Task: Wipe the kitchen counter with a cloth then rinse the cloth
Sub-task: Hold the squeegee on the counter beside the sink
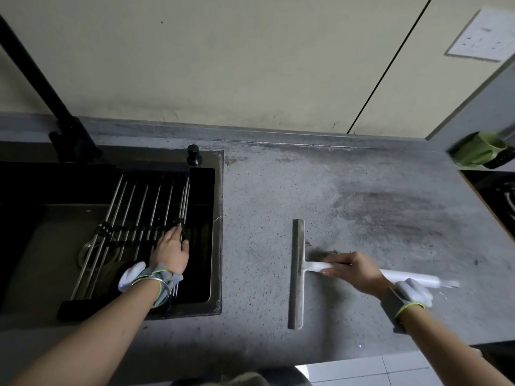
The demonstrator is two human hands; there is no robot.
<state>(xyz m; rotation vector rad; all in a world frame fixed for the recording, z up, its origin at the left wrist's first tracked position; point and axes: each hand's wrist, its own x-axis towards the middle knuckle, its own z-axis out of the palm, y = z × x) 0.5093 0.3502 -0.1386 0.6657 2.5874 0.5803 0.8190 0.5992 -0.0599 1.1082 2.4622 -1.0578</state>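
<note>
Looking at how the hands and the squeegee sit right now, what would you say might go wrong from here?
1. The right hand grips the squeegee, and no cloth shows; the dark grime on the counter may just get pushed toward the sink edge rather than lifted.
2. The left hand rests on the roll-up rack over the sink; leaning on it might shift the rods.

No text can be read anywhere (marks on the wall socket plate (480,37) are too blurred).
</note>
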